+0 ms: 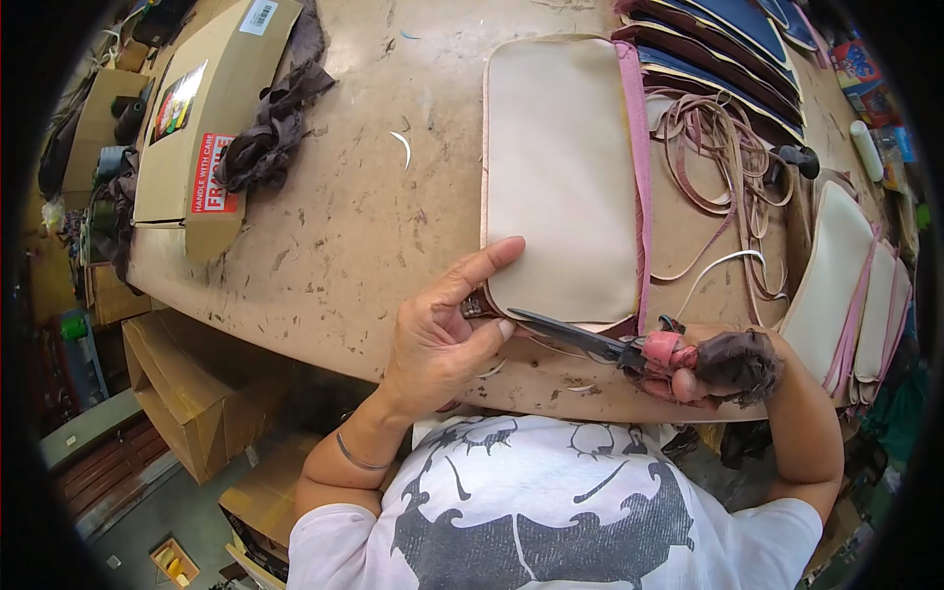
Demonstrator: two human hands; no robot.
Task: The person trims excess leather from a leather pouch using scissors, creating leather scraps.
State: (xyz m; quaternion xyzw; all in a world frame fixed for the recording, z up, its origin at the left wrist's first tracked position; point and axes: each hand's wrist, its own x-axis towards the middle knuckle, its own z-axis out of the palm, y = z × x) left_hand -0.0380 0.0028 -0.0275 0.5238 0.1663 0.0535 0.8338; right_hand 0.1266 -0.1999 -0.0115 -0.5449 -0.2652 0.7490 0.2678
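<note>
Cream panel point(560, 182), one, near bench's point(364, 265) front edge; left hand point(447, 329) half-open, touching corner; right hand point(688, 379) closed round one scissors point(580, 336).

Work spread around both hands
The flat piece point(565, 177) lies on the table point(364, 256), ahead and right of the left hand point(438, 339). Scissors point(590, 340) in the right hand point(678, 382) lie along its near edge. Ahead of that hand: straps point(710, 147), then a stack point(728, 54). Far left: a carton point(187, 128).
</note>
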